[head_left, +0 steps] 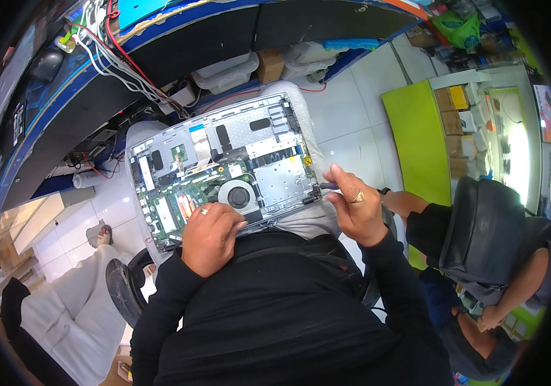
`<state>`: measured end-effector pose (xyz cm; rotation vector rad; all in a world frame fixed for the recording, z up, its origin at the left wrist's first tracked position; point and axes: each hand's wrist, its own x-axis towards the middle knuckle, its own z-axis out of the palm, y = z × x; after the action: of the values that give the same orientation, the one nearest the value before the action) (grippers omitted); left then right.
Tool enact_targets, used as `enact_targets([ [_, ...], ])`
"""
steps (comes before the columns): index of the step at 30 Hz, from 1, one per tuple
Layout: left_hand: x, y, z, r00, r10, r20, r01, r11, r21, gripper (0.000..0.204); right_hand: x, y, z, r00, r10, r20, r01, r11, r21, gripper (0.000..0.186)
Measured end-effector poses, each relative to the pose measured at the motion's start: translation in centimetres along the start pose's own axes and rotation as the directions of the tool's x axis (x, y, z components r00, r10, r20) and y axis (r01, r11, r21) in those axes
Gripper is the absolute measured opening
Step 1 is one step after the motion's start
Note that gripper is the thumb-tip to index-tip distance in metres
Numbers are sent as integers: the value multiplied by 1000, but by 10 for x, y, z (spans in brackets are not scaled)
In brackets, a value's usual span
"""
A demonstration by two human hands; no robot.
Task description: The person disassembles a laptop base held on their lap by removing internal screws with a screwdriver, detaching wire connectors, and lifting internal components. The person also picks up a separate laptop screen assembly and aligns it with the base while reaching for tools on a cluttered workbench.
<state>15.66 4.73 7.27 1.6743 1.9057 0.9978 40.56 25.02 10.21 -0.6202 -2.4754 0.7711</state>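
Across my lap lies an opened laptop base [282,177], its inside facing up. A green circuit board [166,199] and a round black cooling fan [239,195] show in it. My left hand [210,237] rests on the near edge below the fan, fingers curled and pressed together on the laptop. At the right near corner, my right hand [359,209] pinches a slim dark purple tool [330,186], which looks like a screwdriver. It points toward the laptop's side; its tip is too small to make out.
A dark-fronted bench [198,42] with white and red cables [111,61] runs beyond the laptop. Clear plastic bins [227,72] sit underneath. Other people are close by on both sides, one with a black bag [484,238]. A green panel [414,138] stands at the right.
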Motion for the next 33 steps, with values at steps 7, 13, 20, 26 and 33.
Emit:
enact_targets([
  [7, 49, 13, 32, 974, 220, 60, -219, 976, -17, 12, -5, 3, -8, 999, 25, 35, -21, 994, -107, 61],
  [13, 77, 17, 94, 927, 348, 138, -362, 927, 94, 13, -4, -3, -2, 993, 78, -84, -77, 997, 10, 60],
  [20, 80, 10, 108, 922, 357, 152, -383, 901, 204, 15, -10, -3, 1, 994, 63, -91, -62, 998, 15, 57],
  [26, 79, 8, 131, 905, 417, 82, -424, 877, 227, 16, -25, 4, 4, 977, 186, -102, -180, 981, 70, 49],
  [33, 72, 2, 162, 893, 448, -43, -421, 866, 270, 16, -36, 19, 5, 969, 249, -6, -246, 963, 112, 49],
])
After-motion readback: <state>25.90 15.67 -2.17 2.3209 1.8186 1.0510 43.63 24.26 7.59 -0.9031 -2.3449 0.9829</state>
